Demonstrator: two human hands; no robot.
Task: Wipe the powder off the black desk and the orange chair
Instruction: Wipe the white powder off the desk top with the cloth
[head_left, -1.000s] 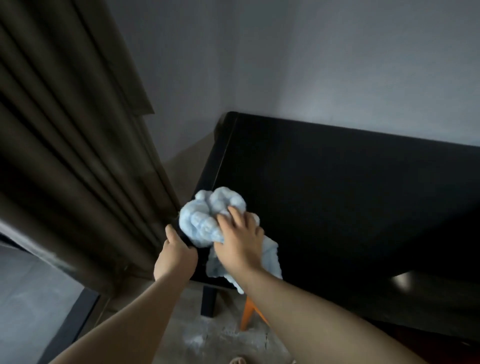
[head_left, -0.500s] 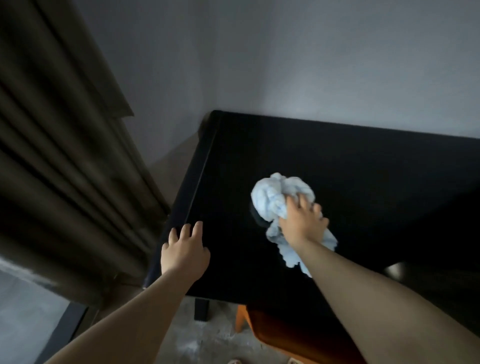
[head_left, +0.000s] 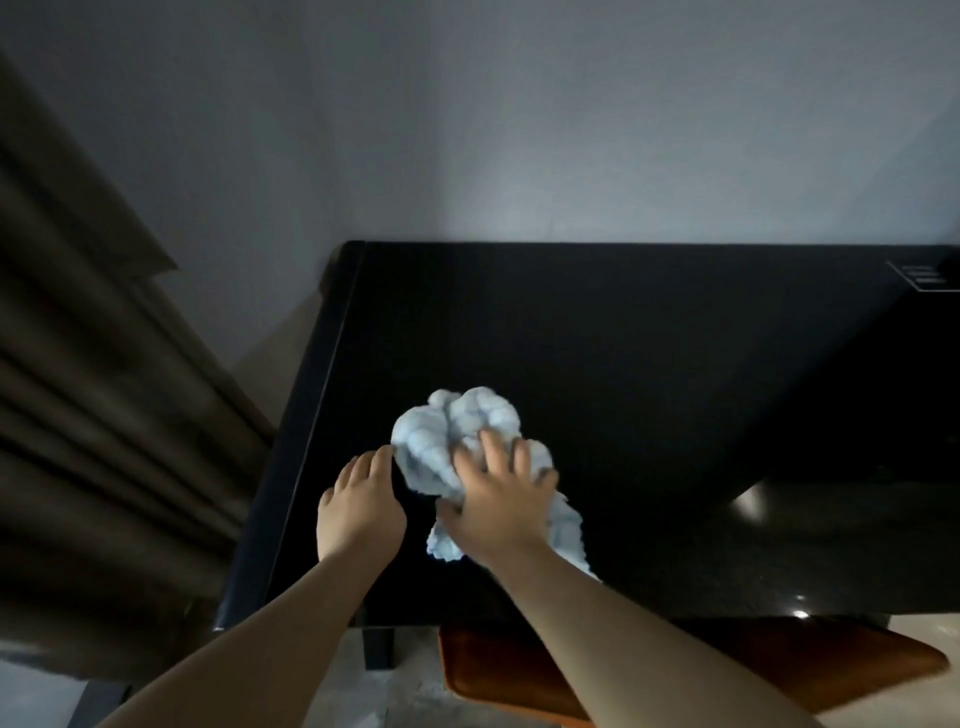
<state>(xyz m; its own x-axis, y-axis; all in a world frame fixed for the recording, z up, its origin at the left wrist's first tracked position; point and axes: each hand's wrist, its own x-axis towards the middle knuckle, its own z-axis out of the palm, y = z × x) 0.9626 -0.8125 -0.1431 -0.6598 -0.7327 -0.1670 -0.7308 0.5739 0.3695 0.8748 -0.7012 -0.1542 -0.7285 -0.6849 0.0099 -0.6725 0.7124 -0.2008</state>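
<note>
1. The pale blue cloth (head_left: 457, 441) lies bunched on the black desk (head_left: 649, 364), near the desk's front left corner. A ragged tail of it trails back toward the person, under the right wrist.

2. The right hand (head_left: 498, 504) rests on top of the cloth, fingers spread and bent into the bunched fabric. The grip reads as pressing and lightly clutching the cloth against the desk; how tightly the fingertips close cannot be told through the blur.

3. The left hand (head_left: 358, 504) lies flat on the desk just left of the cloth, fingers straight and together, its fingertips at or touching the cloth's left edge. It holds nothing.

4. No powder shows on the dark, glossy top in this light, so how much is left cannot be judged.

5. From the cloth, most of the desk extends away to the right and toward the wall (head_left: 571, 130). The right hand, already on the cloth, seems the one to sweep it that way, while the left braces.

6. The orange chair (head_left: 779, 665) sits tucked under the desk's front edge, below and to the right of the right forearm. It is probably the later step.
</note>
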